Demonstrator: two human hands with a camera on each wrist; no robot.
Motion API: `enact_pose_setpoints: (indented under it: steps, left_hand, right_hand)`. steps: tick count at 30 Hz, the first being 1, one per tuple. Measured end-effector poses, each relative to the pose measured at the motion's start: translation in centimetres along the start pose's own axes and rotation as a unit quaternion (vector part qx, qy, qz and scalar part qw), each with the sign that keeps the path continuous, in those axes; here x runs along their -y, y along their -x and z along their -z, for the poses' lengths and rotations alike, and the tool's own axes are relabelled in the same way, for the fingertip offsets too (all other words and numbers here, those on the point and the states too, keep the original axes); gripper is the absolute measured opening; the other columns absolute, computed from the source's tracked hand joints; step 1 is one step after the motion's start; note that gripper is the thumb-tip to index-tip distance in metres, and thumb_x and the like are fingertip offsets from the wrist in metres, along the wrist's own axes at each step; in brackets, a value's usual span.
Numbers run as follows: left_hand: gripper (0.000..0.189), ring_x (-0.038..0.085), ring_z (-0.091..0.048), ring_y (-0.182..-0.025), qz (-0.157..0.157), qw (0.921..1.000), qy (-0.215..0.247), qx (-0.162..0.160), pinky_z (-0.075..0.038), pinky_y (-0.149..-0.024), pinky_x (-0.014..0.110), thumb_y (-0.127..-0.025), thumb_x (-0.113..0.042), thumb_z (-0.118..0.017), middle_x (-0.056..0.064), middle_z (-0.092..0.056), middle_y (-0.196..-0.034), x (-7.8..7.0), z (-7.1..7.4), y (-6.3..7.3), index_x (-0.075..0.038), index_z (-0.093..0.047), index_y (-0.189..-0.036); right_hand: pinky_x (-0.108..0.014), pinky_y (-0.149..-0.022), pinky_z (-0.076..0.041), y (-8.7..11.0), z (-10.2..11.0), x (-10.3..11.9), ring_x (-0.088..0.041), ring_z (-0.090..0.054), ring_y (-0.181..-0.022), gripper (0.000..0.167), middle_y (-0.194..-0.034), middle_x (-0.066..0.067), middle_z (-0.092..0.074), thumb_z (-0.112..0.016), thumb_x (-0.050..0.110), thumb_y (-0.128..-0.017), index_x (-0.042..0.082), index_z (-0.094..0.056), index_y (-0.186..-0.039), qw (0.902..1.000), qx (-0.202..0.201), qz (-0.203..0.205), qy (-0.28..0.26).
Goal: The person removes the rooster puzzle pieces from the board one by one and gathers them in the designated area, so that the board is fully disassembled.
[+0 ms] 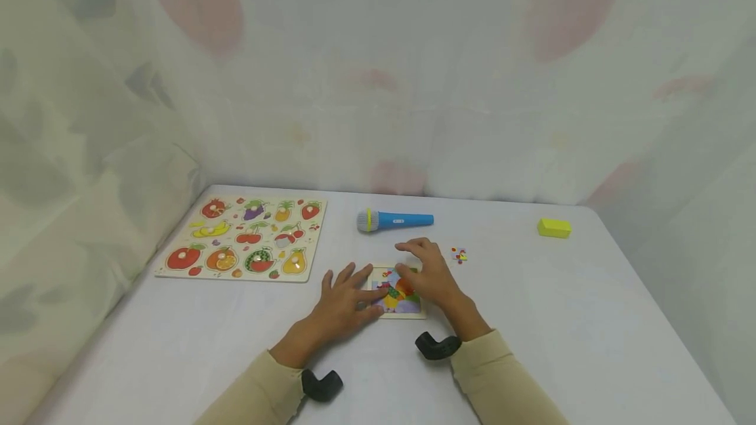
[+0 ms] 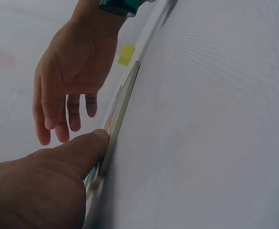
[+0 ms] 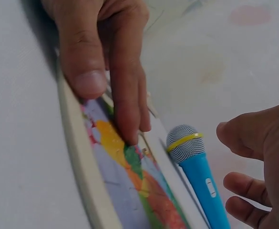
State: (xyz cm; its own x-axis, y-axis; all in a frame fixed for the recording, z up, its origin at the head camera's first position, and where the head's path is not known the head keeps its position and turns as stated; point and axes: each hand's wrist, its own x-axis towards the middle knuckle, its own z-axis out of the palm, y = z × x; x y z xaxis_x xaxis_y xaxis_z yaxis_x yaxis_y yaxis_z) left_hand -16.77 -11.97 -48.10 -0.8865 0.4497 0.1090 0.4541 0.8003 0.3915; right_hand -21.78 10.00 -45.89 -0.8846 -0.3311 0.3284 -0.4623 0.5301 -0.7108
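Note:
A small framed jigsaw puzzle [image 1: 404, 307] with a colourful picture lies flat on the table in front of me. My left hand [image 1: 338, 308] rests on its left side, fingers spread, with the index fingertip on the picture and the thumb at the near left edge. Above the puzzle's right side hovers my right hand [image 1: 433, 279], thumb and fingers apart and nothing between them. In the right wrist view, the left hand's fingertip touches the green part of the picture [image 3: 133, 161]. A loose puzzle piece [image 1: 459, 255] lies to the right, beyond the right hand.
A fruit peg board [image 1: 242, 238] lies at the back left. Behind the puzzle is a blue toy microphone [image 1: 396, 220] with a grey head. A yellow block [image 1: 554, 228] sits at the back right. Patterned cloth [image 1: 378, 84] hangs behind the white table [image 1: 561, 320].

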Motion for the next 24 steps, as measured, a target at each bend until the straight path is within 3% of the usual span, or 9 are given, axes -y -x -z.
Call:
enact_pose_setpoints:
  steps: [9, 24]
  left_hand:
    - [0.039, 0.039, -0.020, -0.140, -0.003, 1.0000, -0.004, -0.005, -0.007, -0.102, 0.070, -0.091, -0.050, -0.060, 0.004, -0.036, -0.152, 0.1, -0.2, 0.0, -0.036, -0.065, -0.127]
    - [0.039, 0.040, -0.022, -0.139, -0.011, 0.9998, -0.007, -0.015, -0.009, -0.102, 0.070, -0.091, -0.050, -0.059, 0.005, -0.037, -0.151, 0.1, -0.2, 0.1, -0.035, -0.065, -0.127]
  right_hand:
    - [-0.051, -0.095, -0.039, 0.2, -1.4, -1.0, -0.027, -0.043, -0.116, 0.036, -0.121, -0.007, -0.054, -0.068, 0.020, -0.088, 0.011, -0.066, -0.124, 0.9991, 0.037, -0.018, 0.014]
    - [-0.051, -0.096, -0.032, 0.4, -2.5, -1.7, -0.027, -0.045, -0.112, 0.032, -0.119, -0.007, -0.056, -0.070, 0.024, -0.087, 0.014, -0.068, -0.118, 0.9970, 0.033, -0.019, 0.067]
